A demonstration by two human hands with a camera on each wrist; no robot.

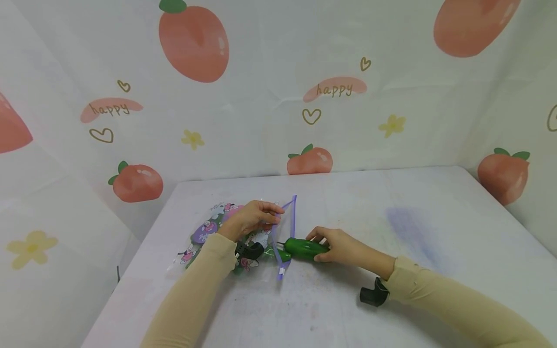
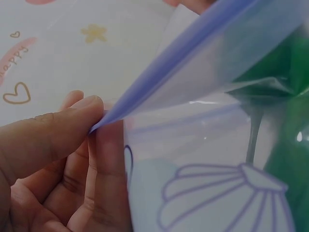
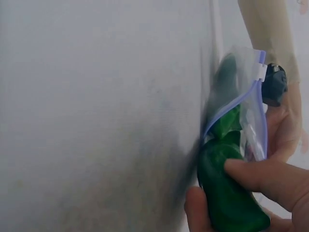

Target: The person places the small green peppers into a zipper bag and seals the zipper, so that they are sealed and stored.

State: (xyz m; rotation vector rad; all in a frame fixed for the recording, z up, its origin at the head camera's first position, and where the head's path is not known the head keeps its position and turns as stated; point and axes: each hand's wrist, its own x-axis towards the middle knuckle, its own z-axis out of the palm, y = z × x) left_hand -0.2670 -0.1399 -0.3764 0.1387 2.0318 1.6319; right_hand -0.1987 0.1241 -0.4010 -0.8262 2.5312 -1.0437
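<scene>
One white table [image 1: 391, 270], peach-print backdrop [image 1: 270, 87] around.

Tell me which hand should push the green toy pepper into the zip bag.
Right. The right hand already grips the green pepper at the bag's mouth, while the left hand pinches the zip bag open.

A white table [image 1: 435, 270] is set in a corner enclosed by draped white cloth [image 1: 270, 72]. The cloth is printed with peaches [image 1: 193, 43], yellow flowers [image 1: 193, 139], outlined hearts [image 1: 311, 116] and the word "happy" [image 1: 334, 89]. A faint bluish smudge [image 1: 409, 227], possibly a stain, is seen on the tabletop. Lighting is soft and even.
</scene>
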